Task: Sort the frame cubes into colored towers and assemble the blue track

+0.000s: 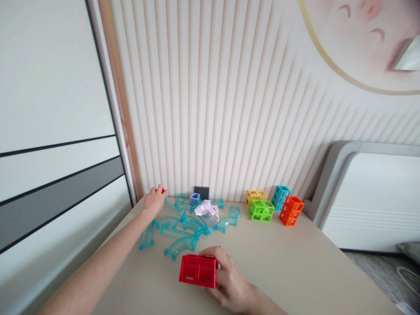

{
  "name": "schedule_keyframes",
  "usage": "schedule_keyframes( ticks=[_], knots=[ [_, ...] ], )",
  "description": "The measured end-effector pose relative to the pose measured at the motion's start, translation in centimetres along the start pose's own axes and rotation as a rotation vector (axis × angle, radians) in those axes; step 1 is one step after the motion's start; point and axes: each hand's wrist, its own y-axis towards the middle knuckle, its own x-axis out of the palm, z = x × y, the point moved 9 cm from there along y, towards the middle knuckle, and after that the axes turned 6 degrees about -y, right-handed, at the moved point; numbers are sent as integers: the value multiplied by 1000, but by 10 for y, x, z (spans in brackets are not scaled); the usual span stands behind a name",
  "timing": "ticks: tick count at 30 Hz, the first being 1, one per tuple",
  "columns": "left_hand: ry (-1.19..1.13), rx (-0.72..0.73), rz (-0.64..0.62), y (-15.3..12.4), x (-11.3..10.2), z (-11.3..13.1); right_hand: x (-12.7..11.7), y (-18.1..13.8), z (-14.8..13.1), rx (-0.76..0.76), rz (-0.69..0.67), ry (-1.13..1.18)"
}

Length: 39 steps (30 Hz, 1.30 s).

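In my right hand (231, 282) is a red block (197, 271) made of two hollow cube frames joined side by side, held near the table's front. My left hand (155, 200) reaches to the far left corner of the table, its fingers closed around a small red piece (162, 190) that is mostly hidden. Between the hands lie several translucent teal track pieces (193, 224), some curved and some straight. A pale purple crumpled-looking piece (206, 209) rests among them. Behind it sits a small blue-violet cube (194, 198).
At the table's back right stand a yellow block (256, 196), a green block (261, 211), a blue block (280, 197) and an orange block (291, 210). A dark flat piece (201, 192) leans near the ribbed wall (203, 96). A white cabinet (55, 87) borders the left side.
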Motion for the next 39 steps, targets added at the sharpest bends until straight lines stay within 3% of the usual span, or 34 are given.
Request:
schedule_keyframes(
  ticks=[7,13,19,20,22,25,31,39],
  knots=[
    [-221,-81,55,-3,-7,-13,1,0,1,2,-1,-22],
    [-652,-158,161,-5,-24,-17,2,0,3,16,2,-12],
    [-1210,-129,141,-46,-27,31,-1,-1,14,115,107,88],
    [-1314,-125,138,-57,-28,41,-3,-2,18,148,150,121],
    [-1767,-186,110,-78,-21,58,-6,-5,30,232,255,170],
    [-2021,-236,112,-103,-15,81,-12,-14,52,370,418,219],
    [-2082,-196,-19,-130,-4,113,-19,-28,86,553,593,396],
    [-1939,-165,-65,-148,-9,125,-24,-34,92,620,681,464]
  ],
)
